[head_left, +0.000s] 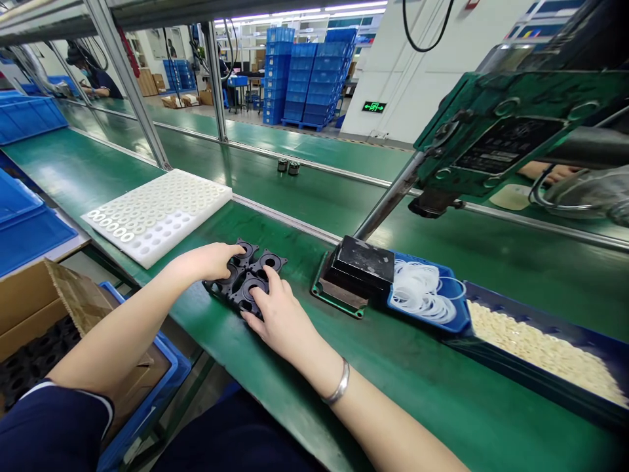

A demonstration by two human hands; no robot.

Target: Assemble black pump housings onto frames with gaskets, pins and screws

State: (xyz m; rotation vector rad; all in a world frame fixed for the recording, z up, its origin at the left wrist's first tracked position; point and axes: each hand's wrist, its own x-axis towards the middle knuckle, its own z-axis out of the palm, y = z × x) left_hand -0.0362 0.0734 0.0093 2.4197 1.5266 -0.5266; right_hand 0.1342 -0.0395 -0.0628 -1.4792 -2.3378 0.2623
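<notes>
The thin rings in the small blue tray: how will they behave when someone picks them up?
The thin rings are probably light and floppy, given their slender bands. Several may come up together, since they overlap in a heap.

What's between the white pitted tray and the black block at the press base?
In the head view, a cluster of black parts with round openings, the left hand and right hand both touching it.

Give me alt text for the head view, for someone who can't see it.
A person's left hand and right hand touch a cluster of black parts with round openings on a green workbench. To the left lies a white tray of pale rings; to the right, a green machine and two blue bins holding translucent rings and cream pieces.
</notes>
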